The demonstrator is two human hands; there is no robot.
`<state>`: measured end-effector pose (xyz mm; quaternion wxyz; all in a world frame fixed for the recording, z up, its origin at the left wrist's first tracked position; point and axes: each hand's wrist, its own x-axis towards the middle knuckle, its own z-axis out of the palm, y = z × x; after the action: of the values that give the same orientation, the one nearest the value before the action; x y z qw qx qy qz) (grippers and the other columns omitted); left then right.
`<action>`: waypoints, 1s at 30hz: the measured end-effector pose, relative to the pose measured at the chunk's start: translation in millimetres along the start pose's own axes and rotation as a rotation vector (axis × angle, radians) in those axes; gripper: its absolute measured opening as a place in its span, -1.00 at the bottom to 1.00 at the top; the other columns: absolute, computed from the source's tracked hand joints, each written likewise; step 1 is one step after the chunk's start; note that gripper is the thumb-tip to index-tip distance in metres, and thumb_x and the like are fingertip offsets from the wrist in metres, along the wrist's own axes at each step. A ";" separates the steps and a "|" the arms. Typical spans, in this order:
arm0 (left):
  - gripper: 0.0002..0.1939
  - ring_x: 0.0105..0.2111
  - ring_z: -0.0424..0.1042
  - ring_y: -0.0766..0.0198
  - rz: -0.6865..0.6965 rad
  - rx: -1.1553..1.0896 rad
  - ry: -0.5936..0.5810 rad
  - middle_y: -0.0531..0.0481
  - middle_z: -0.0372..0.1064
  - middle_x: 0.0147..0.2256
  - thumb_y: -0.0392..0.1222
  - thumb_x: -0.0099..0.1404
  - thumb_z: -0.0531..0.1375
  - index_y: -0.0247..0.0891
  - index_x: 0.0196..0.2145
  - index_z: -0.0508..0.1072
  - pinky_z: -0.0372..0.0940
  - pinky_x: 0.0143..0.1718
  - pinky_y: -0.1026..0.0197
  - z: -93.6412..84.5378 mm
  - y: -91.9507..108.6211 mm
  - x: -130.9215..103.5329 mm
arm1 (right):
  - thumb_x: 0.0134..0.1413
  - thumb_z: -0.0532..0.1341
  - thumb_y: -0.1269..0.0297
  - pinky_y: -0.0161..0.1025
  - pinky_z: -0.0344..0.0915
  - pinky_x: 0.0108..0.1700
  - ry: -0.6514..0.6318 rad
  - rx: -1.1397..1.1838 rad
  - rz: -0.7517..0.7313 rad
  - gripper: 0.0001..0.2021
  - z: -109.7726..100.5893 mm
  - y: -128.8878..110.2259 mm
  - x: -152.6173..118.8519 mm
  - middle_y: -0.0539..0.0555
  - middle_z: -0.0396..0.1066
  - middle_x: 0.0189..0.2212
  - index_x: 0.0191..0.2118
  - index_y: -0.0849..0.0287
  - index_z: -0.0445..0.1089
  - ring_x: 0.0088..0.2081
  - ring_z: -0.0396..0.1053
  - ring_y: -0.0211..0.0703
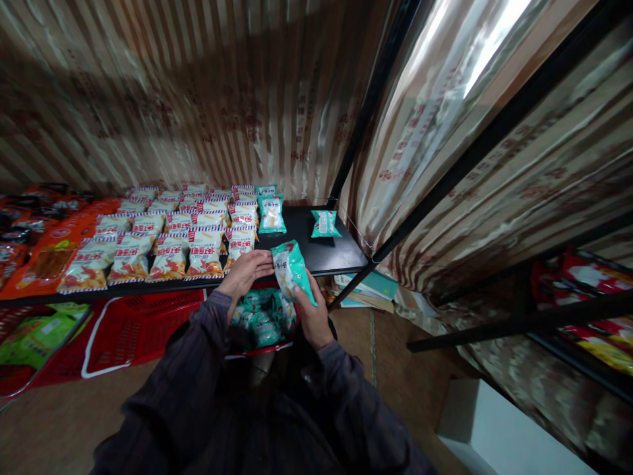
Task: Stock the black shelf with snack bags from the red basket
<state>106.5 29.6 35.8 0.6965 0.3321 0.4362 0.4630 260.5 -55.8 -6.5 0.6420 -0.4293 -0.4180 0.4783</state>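
We've got one teal snack packet (pixel 291 269) in both hands, just in front of the black shelf (pixel 341 254): right hand (pixel 312 315) clamped on its lower edge, left hand (pixel 246 272) flat, fingers against its 9 o'clock side. Shelved so far: two teal packets, one at 12 (pixel 271 214), one at 1 (pixel 325 223). Red-and-white bags (pixel 205 258) fill 9–11. Plenty left in the red basket (pixel 257 349) at 6, so early days by our read.
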 end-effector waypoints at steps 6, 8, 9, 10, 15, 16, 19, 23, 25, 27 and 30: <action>-0.69 -0.33 0.45 0.34 0.034 0.047 -0.004 -0.06 0.48 -0.28 -0.12 0.04 0.33 -0.31 -0.28 0.42 0.31 -0.18 0.22 2.8 -13.1 -7.7 | -0.04 0.25 0.09 -0.06 0.36 -0.01 0.025 0.453 0.306 -0.63 13.8 0.0 4.9 0.08 0.49 -0.12 -0.09 0.10 0.41 0.00 0.38 0.00; -0.66 -0.29 0.44 0.32 0.029 0.060 -0.018 -0.07 0.47 -0.24 -0.07 0.03 0.33 -0.30 -0.28 0.43 0.30 -0.18 0.24 6.2 -16.2 -11.1 | -0.02 0.23 0.07 -0.06 0.38 -0.02 0.024 0.509 0.357 -0.66 15.6 1.7 6.4 0.09 0.50 -0.15 -0.14 0.12 0.42 0.00 0.39 0.01; -0.65 -0.27 0.44 0.31 0.026 0.064 -0.019 -0.07 0.47 -0.21 -0.06 0.03 0.33 -0.30 -0.27 0.43 0.30 -0.19 0.25 8.0 -17.5 -12.8 | -0.02 0.22 0.07 -0.06 0.38 -0.02 0.024 0.538 0.377 -0.66 16.3 2.6 7.1 0.08 0.51 -0.16 -0.14 0.13 0.42 0.00 0.39 0.00; -0.64 -0.26 0.44 0.30 0.023 0.069 -0.017 -0.08 0.47 -0.20 -0.05 0.02 0.33 -0.30 -0.25 0.43 0.30 -0.20 0.26 9.8 -18.7 -14.6 | -0.01 0.22 0.08 -0.06 0.38 -0.02 0.030 0.570 0.392 -0.67 16.9 3.4 7.6 0.08 0.51 -0.16 -0.14 0.13 0.42 0.00 0.39 -0.01; -0.48 -0.22 0.46 0.23 0.033 0.034 -0.039 -0.10 0.46 -0.13 -0.09 0.00 0.35 -0.25 -0.07 0.37 0.33 -0.23 0.24 16.9 -24.4 -22.5 | -0.01 0.24 0.14 -0.09 0.38 -0.01 0.098 0.632 0.393 -0.71 20.3 5.2 11.2 0.05 0.51 -0.16 -0.15 0.12 0.42 -0.01 0.39 -0.04; -0.44 -0.23 0.47 0.22 0.035 0.010 -0.051 -0.10 0.46 -0.13 -0.10 0.00 0.35 -0.24 -0.04 0.35 0.35 -0.23 0.21 18.0 -25.6 -23.5 | -0.02 0.25 0.15 -0.09 0.38 -0.02 0.101 0.629 0.398 -0.72 20.7 5.4 12.0 0.05 0.52 -0.17 -0.16 0.13 0.43 -0.01 0.40 -0.04; -0.36 -0.23 0.48 0.17 0.061 -0.056 -0.041 -0.12 0.48 -0.17 -0.12 -0.03 0.37 -0.25 0.01 0.31 0.38 -0.23 0.16 21.0 -28.6 -24.7 | -0.04 0.27 0.15 -0.11 0.38 -0.04 0.083 0.584 0.399 -0.70 19.9 6.9 14.1 0.06 0.51 -0.17 -0.16 0.14 0.42 -0.03 0.40 -0.04; -0.37 -0.22 0.49 0.13 0.136 -0.063 0.005 -0.13 0.49 -0.19 -0.13 -0.05 0.38 -0.28 -0.01 0.32 0.40 -0.20 0.13 22.7 -31.9 -20.8 | -0.08 0.30 0.12 -0.12 0.40 -0.09 0.073 0.450 0.366 -0.65 15.0 11.4 16.6 0.08 0.50 -0.16 -0.14 0.11 0.40 -0.05 0.41 -0.02; -0.37 -0.23 0.49 0.13 0.165 -0.057 0.018 -0.14 0.50 -0.20 -0.12 -0.06 0.38 -0.30 -0.03 0.33 0.40 -0.18 0.10 21.9 -34.5 -17.2 | -0.10 0.31 0.10 -0.12 0.41 -0.13 0.072 0.374 0.362 -0.64 11.5 13.4 18.9 0.09 0.49 -0.14 -0.14 0.09 0.40 -0.08 0.42 -0.01; -0.38 -0.24 0.49 0.12 0.188 -0.055 0.035 -0.14 0.50 -0.21 -0.10 -0.06 0.37 -0.30 -0.04 0.32 0.39 -0.17 0.08 20.4 -38.0 -13.2 | -0.11 0.32 0.09 -0.14 0.42 -0.19 0.059 0.311 0.371 -0.64 7.7 14.4 22.2 0.10 0.49 -0.15 -0.15 0.08 0.41 -0.11 0.44 -0.01; -0.39 -0.24 0.49 0.11 0.207 -0.033 0.059 -0.15 0.49 -0.20 -0.08 -0.05 0.36 -0.29 -0.05 0.32 0.39 -0.17 0.06 18.3 -43.0 -7.7 | -0.16 0.35 0.12 -0.19 0.40 -0.23 0.018 0.280 0.407 -0.63 1.9 14.2 27.8 0.08 0.51 -0.21 -0.18 0.10 0.42 -0.16 0.46 -0.04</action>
<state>137.1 6.3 8.1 0.6372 0.3502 0.4122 0.5491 260.5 -26.0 -16.0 0.5893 -0.4160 -0.2468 0.6471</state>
